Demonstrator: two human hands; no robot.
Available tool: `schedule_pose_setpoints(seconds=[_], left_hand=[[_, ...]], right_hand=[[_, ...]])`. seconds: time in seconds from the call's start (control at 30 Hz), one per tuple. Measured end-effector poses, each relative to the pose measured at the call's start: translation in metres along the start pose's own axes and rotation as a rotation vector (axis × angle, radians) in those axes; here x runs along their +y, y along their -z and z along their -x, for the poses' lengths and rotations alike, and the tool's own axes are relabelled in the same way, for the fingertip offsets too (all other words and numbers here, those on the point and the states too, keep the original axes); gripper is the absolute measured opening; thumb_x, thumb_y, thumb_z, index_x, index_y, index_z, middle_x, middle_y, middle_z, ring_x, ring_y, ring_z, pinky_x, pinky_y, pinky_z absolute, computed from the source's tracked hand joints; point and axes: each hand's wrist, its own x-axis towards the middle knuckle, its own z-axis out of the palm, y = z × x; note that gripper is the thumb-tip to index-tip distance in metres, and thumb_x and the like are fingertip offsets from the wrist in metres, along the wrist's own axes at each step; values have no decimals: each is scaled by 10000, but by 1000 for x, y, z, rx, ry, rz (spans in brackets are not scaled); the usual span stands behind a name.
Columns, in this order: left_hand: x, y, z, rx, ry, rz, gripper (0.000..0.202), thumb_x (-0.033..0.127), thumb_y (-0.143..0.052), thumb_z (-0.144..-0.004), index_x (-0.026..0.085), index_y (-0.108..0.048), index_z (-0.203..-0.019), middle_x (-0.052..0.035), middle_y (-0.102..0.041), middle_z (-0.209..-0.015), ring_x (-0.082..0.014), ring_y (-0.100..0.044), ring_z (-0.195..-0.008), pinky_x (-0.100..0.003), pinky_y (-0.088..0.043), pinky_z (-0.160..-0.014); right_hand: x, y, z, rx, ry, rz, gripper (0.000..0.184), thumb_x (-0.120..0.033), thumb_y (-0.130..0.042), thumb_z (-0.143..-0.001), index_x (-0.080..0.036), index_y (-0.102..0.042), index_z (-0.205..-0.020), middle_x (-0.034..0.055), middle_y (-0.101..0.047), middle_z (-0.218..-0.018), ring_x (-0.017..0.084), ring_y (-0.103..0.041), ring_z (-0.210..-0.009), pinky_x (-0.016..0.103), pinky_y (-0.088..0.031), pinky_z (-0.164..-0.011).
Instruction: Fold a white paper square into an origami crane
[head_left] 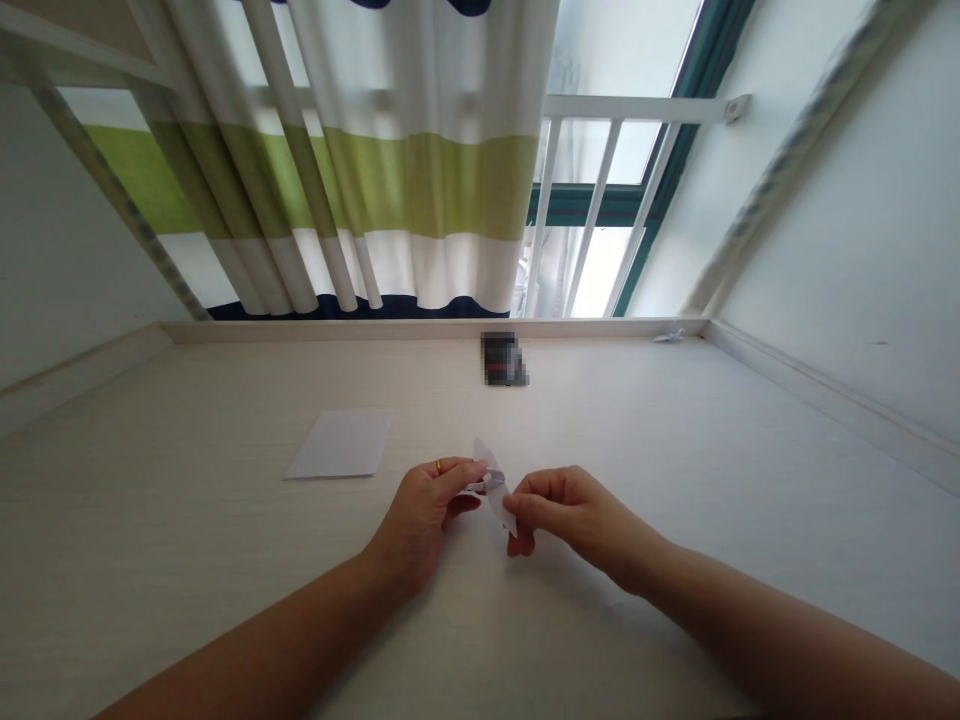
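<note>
A small folded white paper (495,488) is held up between my two hands, just above the pale surface. It has a pointed tip at the top and a narrow folded part near its middle. My left hand (431,505), with a gold ring on one finger, pinches it from the left side. My right hand (559,505) pinches its lower right edge between thumb and fingers. Some of the folds are hidden behind my fingertips. Left of my hands, a flat stack or sheet of white paper (341,443) lies on the surface.
A dark blurred object (502,358) stands near the far edge of the pale wooden surface (187,560). A small white folded piece (669,337) lies at the far right corner. Beyond are a striped curtain (427,190), a white railing (630,108) and a window.
</note>
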Motion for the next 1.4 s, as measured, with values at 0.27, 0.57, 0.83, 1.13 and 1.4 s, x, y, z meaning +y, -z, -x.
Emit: schedule_pose_setpoints(seconds=[0.27,0.57,0.83,1.13,1.4], left_hand=[[-1,-2,1,-40,100,-29,97,254,-641,-626,159,-651,-606,-5,-587,-615,-112,-495,-604,-218,-363,-587],[-1,-3,1,-89,124,-59,136,252,-643,-633,139,-618,-562,-3,-543,-585,-100,-473,-571,-210,-371,-572],[-1,0,0,0,56,38,293,408,-553,-709,132,-637,-762,-46,-613,-747,-119,-520,-621,-237,-391,-595],[-3,-6,6,-102,9,-145,208,279,-695,-589,153,-646,-748,3,-580,-647,-104,-486,-613,-238,-365,-624],[-5,-5,7,-117,-3,-190,154,255,-698,-595,138,-625,-663,17,-542,-602,-86,-436,-581,-225,-336,-596]], right_hand=[[2,9,0,276,417,501,157,-309,-588,-720,-180,-587,-810,26,-602,-740,133,-548,-686,239,-434,-578],[5,9,-1,219,517,607,76,-197,-565,-742,-167,-613,-691,34,-582,-712,125,-548,-667,236,-445,-593],[2,11,0,444,448,452,97,-230,-565,-724,-172,-593,-652,12,-598,-625,128,-537,-596,237,-440,-548],[3,10,-3,546,398,427,112,-231,-567,-706,-163,-598,-621,8,-603,-595,128,-536,-572,251,-447,-573],[3,9,-2,479,373,401,125,-248,-564,-716,-163,-606,-635,15,-618,-640,138,-553,-616,255,-442,-604]])
